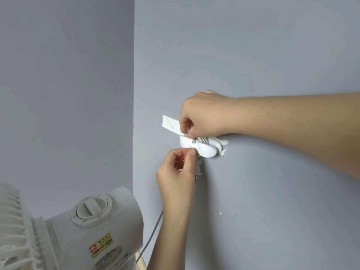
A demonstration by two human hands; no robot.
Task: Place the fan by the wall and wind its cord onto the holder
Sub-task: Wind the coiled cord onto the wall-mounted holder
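Note:
A white fan (81, 227) stands at the lower left, close to the wall corner, its round dial on top of the motor housing. Its grey cord (153, 232) rises from behind the fan along my left forearm. A white cord holder (204, 150) is stuck on the blue-grey wall, with several turns of cord (204, 140) wound around it. My right hand (202, 115) pinches the cord at the holder's top edge. Just below the holder, my left hand (177, 170) grips the plug end of the cord, mostly hidden by the fingers.
A white strip of tape or paper (170, 124) sticks to the wall left of the holder. The wall corner (134, 94) runs vertically left of the hands. A bit of pale wooden floor (141, 263) shows at the bottom, beside the fan.

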